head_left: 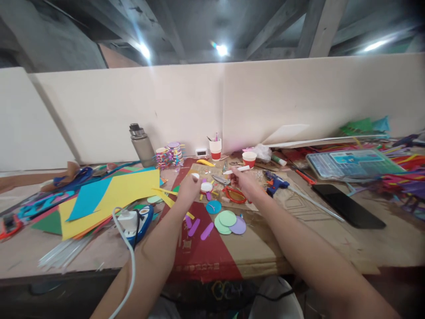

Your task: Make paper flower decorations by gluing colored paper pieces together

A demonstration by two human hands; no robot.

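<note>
My right hand (245, 182) is closed round a slim white stick (241, 169), which looks like a pen or marker and points up to the right. My left hand (188, 191) is closed on a small white piece (195, 176) that shows above its fingers; its kind is too small to tell. Between the hands lie scissors (220, 180) with open blades and a small white round piece with coloured strips (206, 188). Red-handled scissors (234, 195) rest beside my right hand. Nearer me are a blue paper disc (213, 206), green paper discs (227, 218) and purple paper strips (207, 231).
Yellow paper sheets (133, 188) and a blue-white power strip (143, 223) with a white cable are at left. A bottle (142, 146) and paper cups (249, 158) stand behind. To the right lie a blue glue gun (276, 182), a black phone (347, 206) and a plastic case (352, 163).
</note>
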